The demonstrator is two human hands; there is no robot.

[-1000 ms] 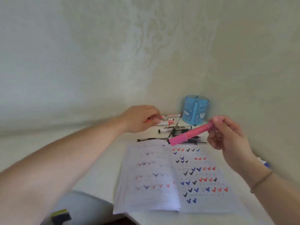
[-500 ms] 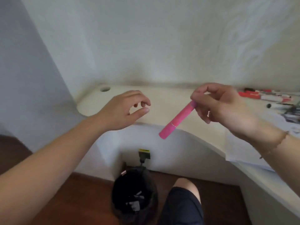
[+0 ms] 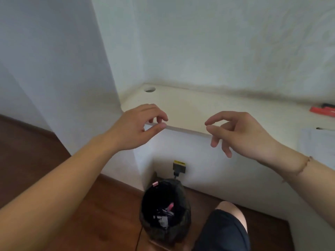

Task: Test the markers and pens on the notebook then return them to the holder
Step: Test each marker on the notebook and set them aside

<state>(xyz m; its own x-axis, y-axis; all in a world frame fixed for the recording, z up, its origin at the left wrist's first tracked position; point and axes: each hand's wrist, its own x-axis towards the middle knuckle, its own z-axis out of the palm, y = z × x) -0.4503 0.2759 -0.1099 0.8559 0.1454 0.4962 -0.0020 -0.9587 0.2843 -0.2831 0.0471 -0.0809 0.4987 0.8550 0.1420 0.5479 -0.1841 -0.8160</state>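
Pink marker [image 3: 170,207] lying in the black bin [image 3: 150,200], both the left hand [image 3: 137,127] and right hand [image 3: 243,132] hover loosely curled and empty, so I judge the best move is turning back toward the red pens [image 3: 321,110] on the desk [image 3: 190,109].

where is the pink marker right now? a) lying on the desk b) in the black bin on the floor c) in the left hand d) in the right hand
b: a pink marker lies inside the black bin under the desk, and the left hand and right hand hold nothing.
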